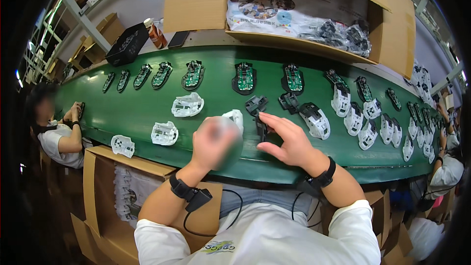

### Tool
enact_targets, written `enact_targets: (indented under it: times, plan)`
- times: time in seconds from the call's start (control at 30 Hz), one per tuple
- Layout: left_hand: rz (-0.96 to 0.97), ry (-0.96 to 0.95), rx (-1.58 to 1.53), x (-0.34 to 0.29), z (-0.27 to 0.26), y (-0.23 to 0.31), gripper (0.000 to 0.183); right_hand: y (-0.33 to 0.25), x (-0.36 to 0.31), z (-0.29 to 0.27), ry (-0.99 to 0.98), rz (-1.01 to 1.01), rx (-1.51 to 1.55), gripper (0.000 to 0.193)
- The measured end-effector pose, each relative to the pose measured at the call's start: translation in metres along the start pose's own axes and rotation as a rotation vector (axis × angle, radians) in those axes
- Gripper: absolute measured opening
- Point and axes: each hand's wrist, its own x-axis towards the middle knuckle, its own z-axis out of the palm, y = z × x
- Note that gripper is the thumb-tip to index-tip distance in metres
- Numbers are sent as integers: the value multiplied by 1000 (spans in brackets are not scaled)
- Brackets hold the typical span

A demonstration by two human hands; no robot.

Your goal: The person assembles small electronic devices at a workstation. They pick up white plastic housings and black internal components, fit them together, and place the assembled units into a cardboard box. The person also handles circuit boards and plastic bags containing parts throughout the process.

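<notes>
Looking down at the green table [216, 81]: the black part [262, 130] sits between the fingers and thumb of the right hand [290, 140]. Its long axis runs roughly toward and away from the wearer. The white shell [237, 119] lies to its left, near it, with a gap between. Right hand is nearer the black part, left hand [210, 142] nearer the shell.

Right hand: fingers extended, thumb set apart below; the part appears pinched by its two ends. Left hand: curled at the shell's near-left side; blur hides the fingertips, so firmness of grip cannot be told.

Appearance: black part dark, narrow from this angle, detail not resolved. Shell pale and curved, only its far-right portion exposed. Two loose black pieces [256, 104] [289, 102] lie just beyond the right hand; a black-topped white shell [315, 120] rests to its right.
</notes>
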Motion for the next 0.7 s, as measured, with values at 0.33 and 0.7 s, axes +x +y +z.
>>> enact_targets:
  times: [0.33, 0.7]
  plan:
    - [181, 14, 350, -7, 2, 8, 28, -10, 13, 22, -24, -174, -26, 71]
    - [136, -65, 450, 3, 7, 14, 35, -15, 16, 28, 45, -203, -230, 67]
